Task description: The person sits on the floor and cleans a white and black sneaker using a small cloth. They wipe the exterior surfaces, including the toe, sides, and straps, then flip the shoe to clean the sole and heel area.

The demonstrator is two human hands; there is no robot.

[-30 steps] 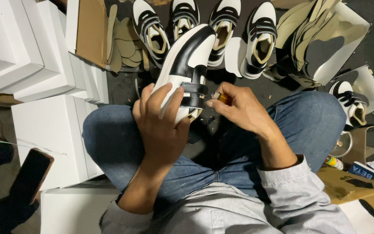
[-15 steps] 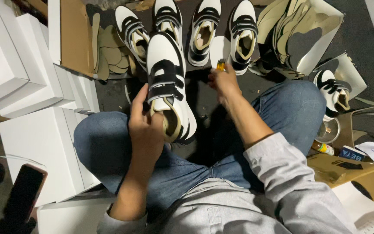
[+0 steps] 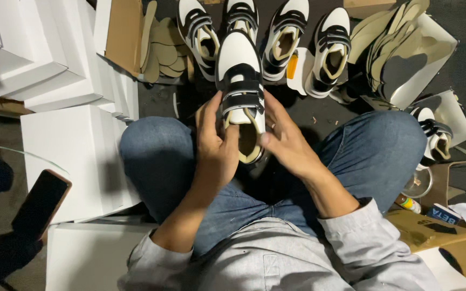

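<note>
I hold white-black shoe point(image 3: 239, 86) upright: left hand point(image 3: 217, 145) wrapped on side, right hand point(image 3: 287, 140) on heel. Straps fastened; four shoes point(image 3: 284, 40) lined ahead.

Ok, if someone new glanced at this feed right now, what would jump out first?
The white sneaker with black hook-and-loop straps, held toe-away over the lap by the left hand and right hand. Beyond it, a row of four matching white-and-black sneakers stands on the dark floor. Stacked white cardboard boxes fill the left side, with a dark phone leaning beside them.
</note>
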